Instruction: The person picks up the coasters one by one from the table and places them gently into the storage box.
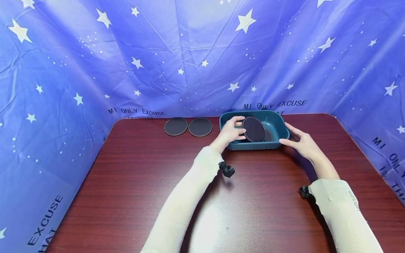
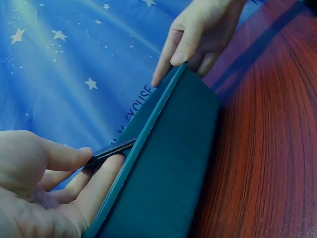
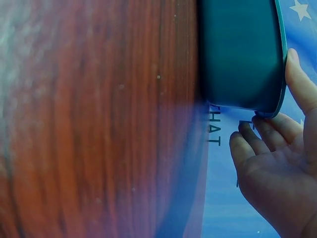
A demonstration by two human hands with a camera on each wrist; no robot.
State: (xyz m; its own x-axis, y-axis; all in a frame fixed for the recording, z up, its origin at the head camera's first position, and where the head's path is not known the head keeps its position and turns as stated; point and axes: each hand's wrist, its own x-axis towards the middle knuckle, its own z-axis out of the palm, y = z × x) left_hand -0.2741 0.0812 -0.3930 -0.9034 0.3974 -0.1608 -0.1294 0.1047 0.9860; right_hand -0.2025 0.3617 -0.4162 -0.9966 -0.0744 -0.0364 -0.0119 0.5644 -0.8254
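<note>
While edge-pinched in the left grip (image 1: 230, 132), dark disc (image 1: 254, 130) tilted, mostly to that grip's right.

The tub (image 1: 253, 146) looks like smooth plastic, its outer wall nearly matt and its inside faintly shiny, while the dark coasters (image 1: 254, 129) have flat, matt faces. Beneath them the desk (image 1: 259, 203) shows streaky wood grain under a glossy finish that throws back a bright glare. The curtain (image 1: 180, 88) is creased cloth with a slight sheen; the pale sleeves (image 1: 180, 207) are soft, matt fabric.
</note>
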